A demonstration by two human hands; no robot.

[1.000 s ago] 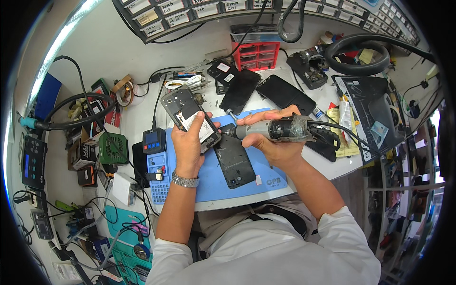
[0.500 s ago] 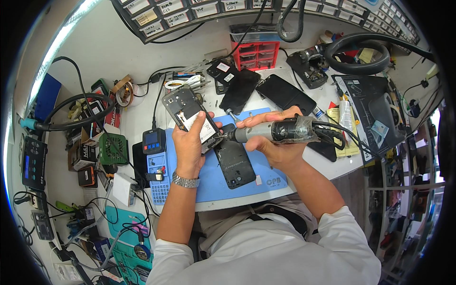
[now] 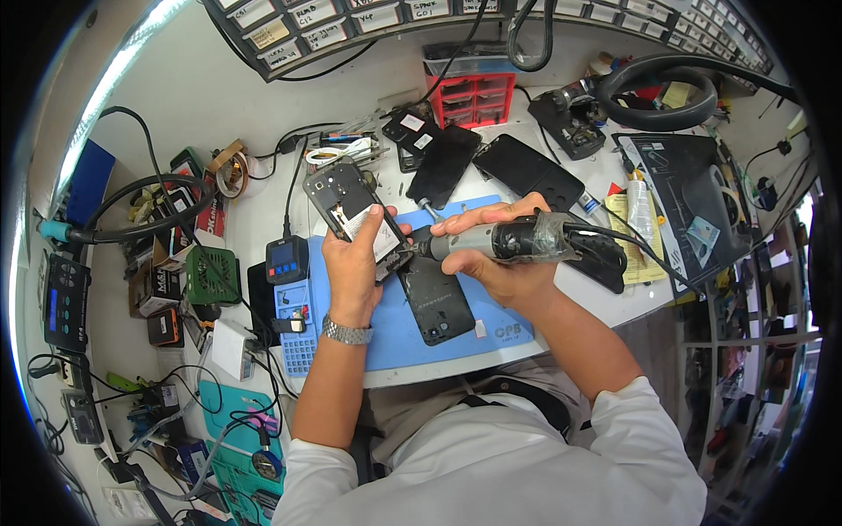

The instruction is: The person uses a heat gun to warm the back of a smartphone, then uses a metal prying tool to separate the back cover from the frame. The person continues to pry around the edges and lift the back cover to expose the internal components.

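My left hand [image 3: 351, 267] grips an opened smartphone [image 3: 328, 186], tilted above the blue mat, its back off and a white battery label showing; the thumb lies over it. In my right hand [image 3: 495, 272] is a grey and black corded rotary tool [image 3: 478, 239], with clear tape round its rear end. The tool's tip meets the phone's lower end; whether it touches cannot be made out. Below the hands, a dark phone back cover [image 3: 436, 302] lies on the blue work mat [image 3: 399, 349], beside a small pale piece [image 3: 481, 329].
Dark phone screens [image 3: 445, 167] and another black phone [image 3: 530, 174] lie beyond my hands. Behind stands a red drawer box [image 3: 474, 98]. A small blue-screened device [image 3: 287, 261] sits left of the mat. The tool's cord [image 3: 627, 238] runs right, past a white tube [image 3: 640, 210].
The rotary tool and my right hand have shifted slightly left. Both hands keep their holds on the phone and the tool; the view has moved a little.
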